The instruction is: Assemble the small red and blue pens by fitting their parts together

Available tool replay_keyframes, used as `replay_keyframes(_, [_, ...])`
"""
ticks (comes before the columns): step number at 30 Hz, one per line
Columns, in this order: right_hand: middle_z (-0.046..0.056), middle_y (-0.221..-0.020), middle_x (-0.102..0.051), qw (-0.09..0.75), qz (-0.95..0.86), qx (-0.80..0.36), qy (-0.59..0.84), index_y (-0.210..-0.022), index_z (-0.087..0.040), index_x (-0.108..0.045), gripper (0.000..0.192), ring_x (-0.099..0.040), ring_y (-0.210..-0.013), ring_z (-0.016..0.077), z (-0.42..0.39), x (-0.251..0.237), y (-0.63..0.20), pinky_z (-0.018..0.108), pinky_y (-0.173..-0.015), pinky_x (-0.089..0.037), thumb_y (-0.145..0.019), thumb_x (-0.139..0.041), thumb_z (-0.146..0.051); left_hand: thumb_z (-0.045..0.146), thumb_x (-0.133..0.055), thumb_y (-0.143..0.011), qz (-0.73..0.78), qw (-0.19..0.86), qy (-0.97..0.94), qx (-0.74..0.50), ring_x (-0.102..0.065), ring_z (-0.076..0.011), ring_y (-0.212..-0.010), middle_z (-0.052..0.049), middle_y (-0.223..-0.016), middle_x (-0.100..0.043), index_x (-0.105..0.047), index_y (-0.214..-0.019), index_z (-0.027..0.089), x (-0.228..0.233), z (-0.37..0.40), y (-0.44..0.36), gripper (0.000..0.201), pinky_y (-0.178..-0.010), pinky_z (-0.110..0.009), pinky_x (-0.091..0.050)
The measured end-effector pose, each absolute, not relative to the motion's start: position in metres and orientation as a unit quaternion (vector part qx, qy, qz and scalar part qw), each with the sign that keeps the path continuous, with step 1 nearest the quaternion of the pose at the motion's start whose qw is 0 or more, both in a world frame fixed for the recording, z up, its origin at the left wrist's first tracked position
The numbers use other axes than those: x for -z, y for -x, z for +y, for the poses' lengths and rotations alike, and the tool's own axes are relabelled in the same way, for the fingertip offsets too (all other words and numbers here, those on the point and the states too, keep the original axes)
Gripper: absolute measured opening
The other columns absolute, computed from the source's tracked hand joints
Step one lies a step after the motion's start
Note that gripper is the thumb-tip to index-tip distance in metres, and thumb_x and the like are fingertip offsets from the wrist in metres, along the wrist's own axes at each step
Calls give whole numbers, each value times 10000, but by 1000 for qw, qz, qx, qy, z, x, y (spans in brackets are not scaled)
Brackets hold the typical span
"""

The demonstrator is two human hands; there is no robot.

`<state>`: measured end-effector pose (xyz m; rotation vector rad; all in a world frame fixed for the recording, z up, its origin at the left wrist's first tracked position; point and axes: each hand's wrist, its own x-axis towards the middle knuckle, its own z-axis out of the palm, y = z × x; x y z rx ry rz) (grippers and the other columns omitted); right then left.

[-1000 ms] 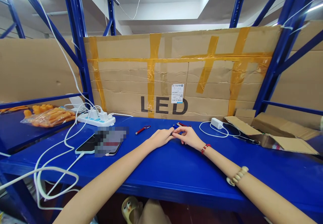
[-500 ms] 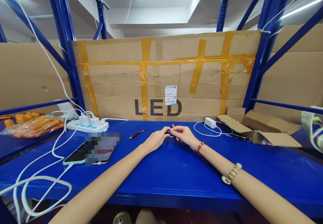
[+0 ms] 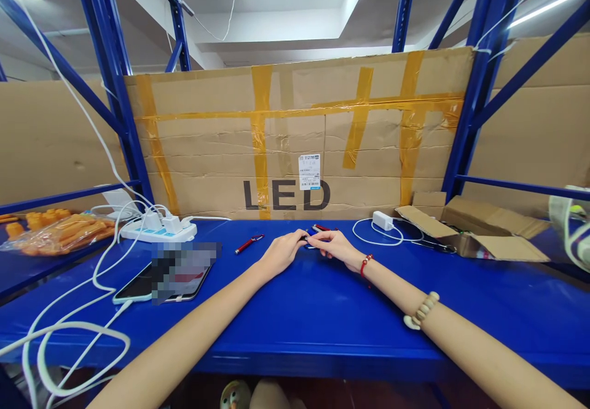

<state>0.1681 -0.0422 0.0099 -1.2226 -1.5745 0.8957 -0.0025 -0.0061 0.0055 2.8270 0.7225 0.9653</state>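
My left hand (image 3: pixel 286 254) and my right hand (image 3: pixel 337 248) meet over the middle of the blue shelf, fingertips almost touching. Both are closed in a pinch around a small dark piece (image 3: pixel 303 238), mostly hidden by the fingers, so its kind cannot be told. Just behind my right fingers lies a red and dark pen-like piece (image 3: pixel 321 228), partly covered. Left of my left hand, a red pen (image 3: pixel 249 244) with a dark end lies slanted on the shelf.
At left are two phones (image 3: pixel 133 285), one partly blurred, a white power strip (image 3: pixel 159 232), looping white cables and a bag of orange pieces (image 3: pixel 74 232). A white charger (image 3: pixel 382 221) and an open cardboard box (image 3: pixel 474 246) stand right. A large cardboard panel (image 3: pixel 212 150) closes the back.
My fingers have shifted slightly around the small piece, the right hand's drawing a little closer to the left's. The whole view has moved slightly.
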Motion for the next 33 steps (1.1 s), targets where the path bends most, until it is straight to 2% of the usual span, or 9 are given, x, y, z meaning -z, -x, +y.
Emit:
replay_keyframes(6, [35, -731, -589, 534, -679, -246, 440, -826, -124, -629, 396, -437, -374, 32, -35, -4, -165, 175, -359, -334, -592, -650, -443, 164, -367, -896, 286, 0, -908, -305, -536, -164, -803, 3, -905, -543, -417, -981, 204, -4, -2, 2, 107, -658, -225, -399])
replay_keyframes(10, [57, -794, -585, 543, -689, -239, 417, -735, -121, -657, 354, -431, -368, 29, -35, -4, -168, 192, -356, -347, -593, -646, -445, 157, -371, -896, 282, 16, -912, -297, -540, -163, -799, 5, -910, -545, -412, -978, 201, -5, -5, 3, 102, -648, -221, -398])
replay_keyframes(18, [23, -567, -567, 488, -696, -271, 451, -659, -102, -632, 331, -392, -352, 39, -38, -3, -173, 192, -367, -287, -579, -651, -423, 169, -368, -899, 209, 17, -938, -277, -524, -182, -895, -7, -1012, -528, -371, -947, 198, -2, -5, 5, 56, -704, -238, -407])
replay_keyframes(24, [-35, -395, -467, 472, -676, -301, 480, -633, -109, -595, 321, -366, -345, 46, -45, -5, -169, 184, -374, -258, -576, -633, -422, 156, -372, -893, 196, -11, -941, -276, -525, -197, -902, -31, -1002, -531, -343, -885, 182, 0, -5, 4, 41, -704, -253, -421])
replay_keyframes(33, [-35, -372, -449, 454, -660, -314, 510, -589, -116, -569, 319, -348, -355, 40, -52, -11, -165, 181, -389, -242, -607, -615, -431, 173, -385, -892, 187, -84, -934, -293, -540, -193, -783, -32, -884, -540, -360, -870, 172, 3, -2, 3, 33, -644, -255, -422])
